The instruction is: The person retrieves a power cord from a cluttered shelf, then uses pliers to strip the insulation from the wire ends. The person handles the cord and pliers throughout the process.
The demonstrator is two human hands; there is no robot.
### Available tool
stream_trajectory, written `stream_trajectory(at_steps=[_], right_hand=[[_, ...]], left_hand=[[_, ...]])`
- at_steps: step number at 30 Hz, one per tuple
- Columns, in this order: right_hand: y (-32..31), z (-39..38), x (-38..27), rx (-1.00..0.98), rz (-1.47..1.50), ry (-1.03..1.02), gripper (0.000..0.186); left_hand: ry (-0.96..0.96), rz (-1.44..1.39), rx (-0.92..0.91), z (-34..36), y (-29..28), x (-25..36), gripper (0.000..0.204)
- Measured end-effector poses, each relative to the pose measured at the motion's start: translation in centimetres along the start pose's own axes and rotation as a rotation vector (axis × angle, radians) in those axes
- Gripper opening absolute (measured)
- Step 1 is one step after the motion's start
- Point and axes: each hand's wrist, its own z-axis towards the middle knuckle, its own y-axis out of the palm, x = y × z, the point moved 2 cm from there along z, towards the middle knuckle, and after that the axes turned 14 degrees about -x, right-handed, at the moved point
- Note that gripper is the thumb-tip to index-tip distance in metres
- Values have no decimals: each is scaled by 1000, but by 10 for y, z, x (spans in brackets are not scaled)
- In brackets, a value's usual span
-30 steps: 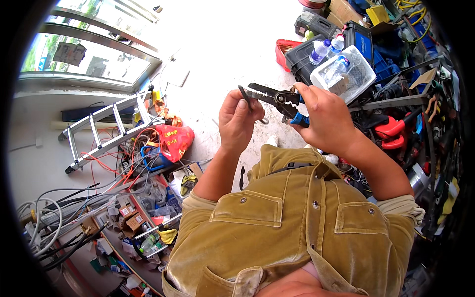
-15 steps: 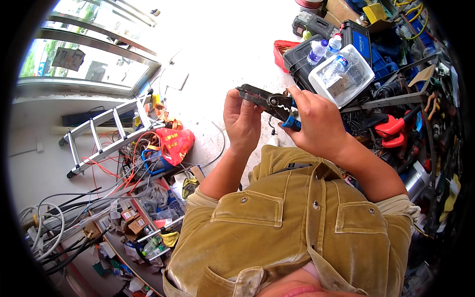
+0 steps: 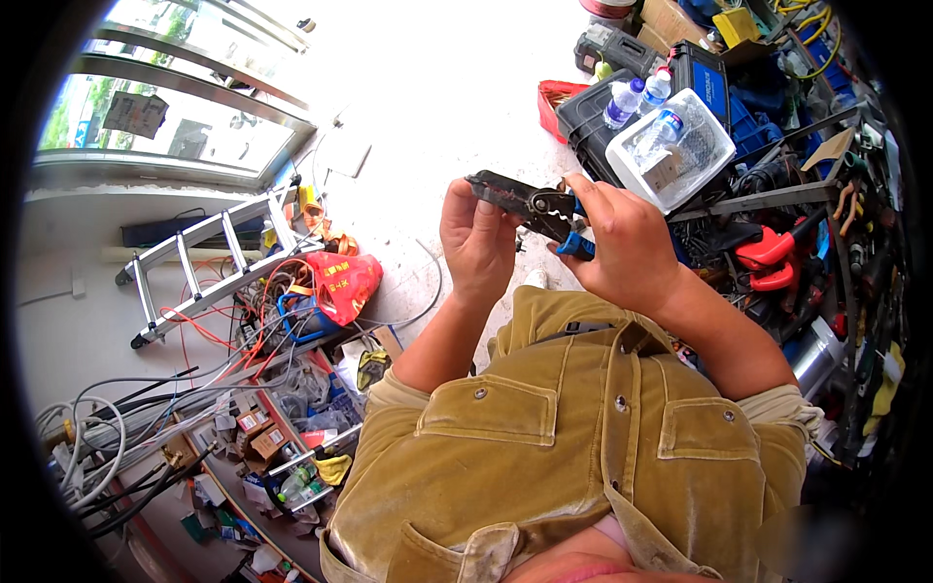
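1. Ladder [image 3: 188, 262], just one, silver, lying aslant on the left side over a tangle of cables.
2. One khaki shirt [image 3: 583, 428] next, filling the lower middle, two flap pockets [image 3: 491, 410] across the chest.
3. Beyond the right hand sits a black case [image 3: 591, 124], and on it rests one white tub [image 3: 632, 180]. Look inside: a single clear bottle [image 3: 661, 134] lying down, plus a small brown box [image 3: 665, 171].
4. One red bag [image 3: 346, 284] slumps just beside the ladder; what it holds I can't make out.
5. Two more bottles, one purple-capped [image 3: 622, 102] and one red-capped [image 3: 657, 87], stand beside the tub, so three on that pile.
6. Two bare hands at work! The right hand [image 3: 627, 238] is clamped around the blue grips [image 3: 577, 245]. The left hand [image 3: 478, 238] has thumb and fingers bunched against the tool's nose; whether they pinch the tool or something hidden there, I can't tell.
7. And the tool: one pair of black pliers [image 3: 515, 194], up between both hands, above the pale floor, nose toward the left.
8. What's different? A second ago the toothed jaws gaped, with a dark strip in the left fingers; now the jaws lie together and that strip is hidden. Bottles and tub haven't stirred.
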Motion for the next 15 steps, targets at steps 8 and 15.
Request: stream_trajectory(at_steps=[8,15], right_hand=[[-6,1,-5,-2,-17,23,69],[-2,4,-10,48,-101,25,76]], left_hand=[[-30,-46,54,0,6,-1,10],[-73,-50,91,-3,19,-13,19]])
